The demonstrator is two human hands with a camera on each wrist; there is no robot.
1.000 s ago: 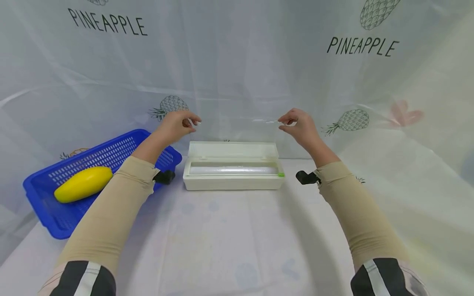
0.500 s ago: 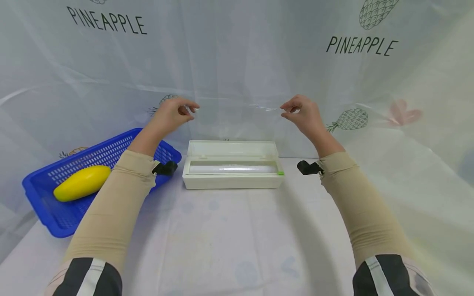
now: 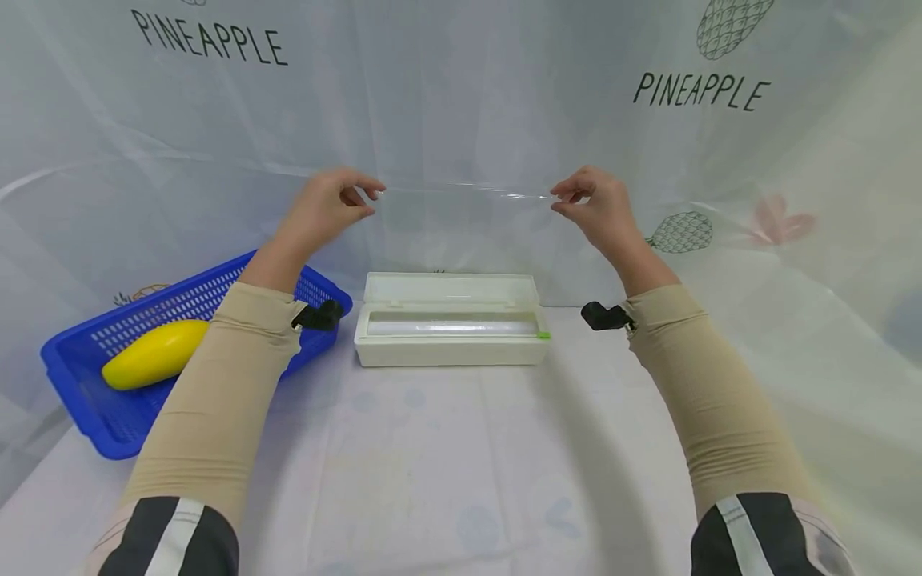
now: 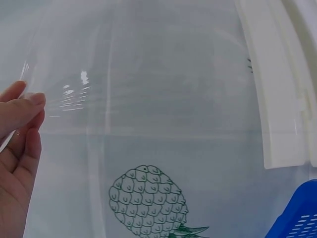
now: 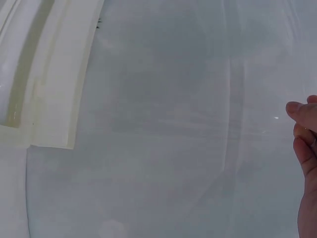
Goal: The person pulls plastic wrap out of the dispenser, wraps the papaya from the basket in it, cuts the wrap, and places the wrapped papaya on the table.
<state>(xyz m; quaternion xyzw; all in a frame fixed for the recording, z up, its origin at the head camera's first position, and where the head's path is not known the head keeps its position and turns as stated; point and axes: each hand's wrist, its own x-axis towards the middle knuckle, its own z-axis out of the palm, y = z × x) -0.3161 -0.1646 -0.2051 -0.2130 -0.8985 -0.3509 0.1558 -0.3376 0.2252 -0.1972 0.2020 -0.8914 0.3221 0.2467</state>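
Observation:
A sheet of clear cling film [image 3: 461,240] stretches up from the white dispenser box [image 3: 450,350], whose lid is open and whose roll [image 3: 452,327] lies inside. My left hand [image 3: 327,210] pinches the film's upper left corner and my right hand [image 3: 594,204] pinches its upper right corner, both raised above the box. In the left wrist view the film [image 4: 148,99] spans the frame beside my fingers [image 4: 20,111]. The right wrist view shows my fingertips [image 5: 304,119] at the film's edge and the box lid [image 5: 54,74].
A blue perforated basket [image 3: 79,392] at the left holds a yellow oblong fruit [image 3: 154,354]. A pale cloth printed with pineapples covers the table [image 3: 446,464] and hangs as a backdrop. Black wrist camera mounts [image 3: 603,317] sit on both sleeves.
Both hands have risen steadily, drawing more film up out of the box. The box and basket have not moved.

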